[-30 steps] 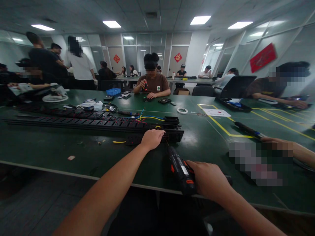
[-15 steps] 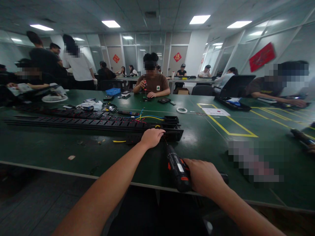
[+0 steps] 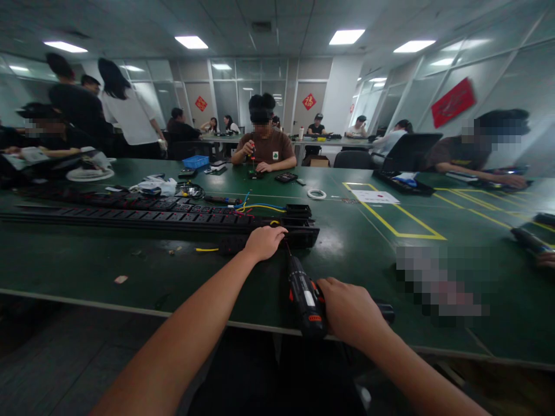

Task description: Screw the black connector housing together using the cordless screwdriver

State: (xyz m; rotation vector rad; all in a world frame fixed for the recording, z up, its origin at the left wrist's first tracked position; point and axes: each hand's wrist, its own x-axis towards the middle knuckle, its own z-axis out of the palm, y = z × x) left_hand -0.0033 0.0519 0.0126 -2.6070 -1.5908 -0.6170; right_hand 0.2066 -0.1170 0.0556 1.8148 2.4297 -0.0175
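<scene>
A long black power strip (image 3: 143, 222) with many sockets lies across the green table (image 3: 355, 248). My left hand (image 3: 263, 241) rests on its near right end, fingers curled over the housing. My right hand (image 3: 349, 312) grips a black and orange electric screwdriver (image 3: 303, 294), whose bit points up at the strip's end just below my left hand. Coloured wires (image 3: 260, 207) stick out of the strip's open end.
A second strip (image 3: 108, 199) lies behind the first. A tape roll (image 3: 317, 194), a white sheet (image 3: 375, 197) in a yellow-taped area and a blue bin (image 3: 195, 161) sit farther off. A person (image 3: 264, 147) works opposite; another person's hand (image 3: 545, 259) is at far right.
The person's hand at the right, with its tool, has drawn back toward the table's right edge. My hands and the screwdriver stay on the strip's end; the view shifted slightly.
</scene>
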